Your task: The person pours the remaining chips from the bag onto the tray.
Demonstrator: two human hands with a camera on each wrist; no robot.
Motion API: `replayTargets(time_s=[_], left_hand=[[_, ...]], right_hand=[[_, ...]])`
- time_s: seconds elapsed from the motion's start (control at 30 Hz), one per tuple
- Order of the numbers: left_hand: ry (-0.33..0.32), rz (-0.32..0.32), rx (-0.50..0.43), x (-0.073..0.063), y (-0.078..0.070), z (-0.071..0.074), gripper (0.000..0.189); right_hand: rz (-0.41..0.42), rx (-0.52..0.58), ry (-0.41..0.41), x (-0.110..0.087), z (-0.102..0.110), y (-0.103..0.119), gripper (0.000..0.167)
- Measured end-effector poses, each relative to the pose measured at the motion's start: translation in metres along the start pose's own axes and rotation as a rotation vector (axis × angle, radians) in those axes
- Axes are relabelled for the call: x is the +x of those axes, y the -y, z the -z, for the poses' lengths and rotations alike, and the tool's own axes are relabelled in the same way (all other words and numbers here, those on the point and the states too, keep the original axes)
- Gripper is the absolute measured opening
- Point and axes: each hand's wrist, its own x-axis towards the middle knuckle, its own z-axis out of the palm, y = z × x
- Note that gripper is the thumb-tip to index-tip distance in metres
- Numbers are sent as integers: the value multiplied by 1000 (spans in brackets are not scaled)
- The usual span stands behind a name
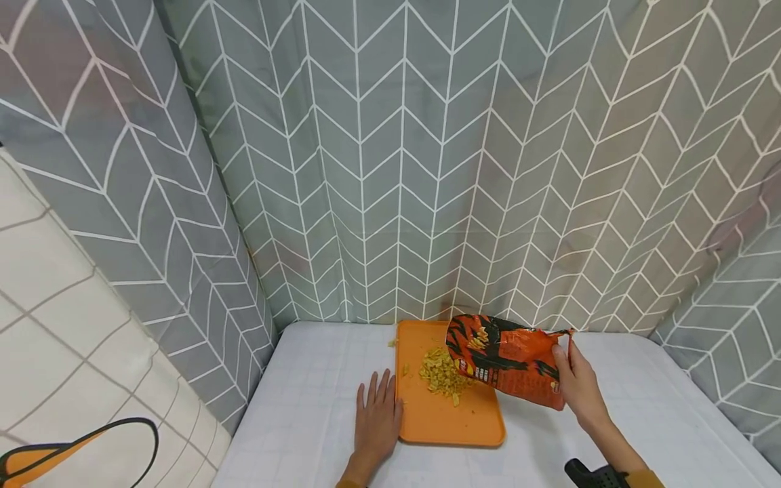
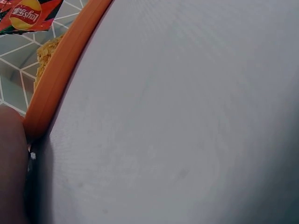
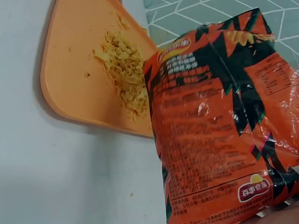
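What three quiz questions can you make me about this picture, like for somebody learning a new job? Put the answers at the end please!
1. Which hand holds the red-and-black bag?

2. True or false: a heap of yellow broken pieces lies on the orange tray.

3. Where is the left hand?
A) Inside the bag
B) At the edge of the tray
C) On top of the heap

Key:
1. The right hand.
2. True.
3. B.
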Motion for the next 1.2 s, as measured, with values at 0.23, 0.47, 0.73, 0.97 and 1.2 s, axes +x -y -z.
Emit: replayTargets(time_s=[0.23,0.47,0.73,0.97,1.2], left_hand=[[-3,-1,-7,-1,0,2,56],[5,6,-12,-1,-1,2,56],[-2,1,-15,-2,-2,3,56],[-39,-4,-12,0,-1,-3,55],[-59,-10,1,0,0,-4,55]], right_hand=[[-6,77,-13,1,1,-2,62],[79,-103,-40,-3,-2,0,61],[66,-11,-84,0,0,-2,55],[130,-96,-134,0,-3,-4,46],[-81,30,-1,6,2,-5,62]])
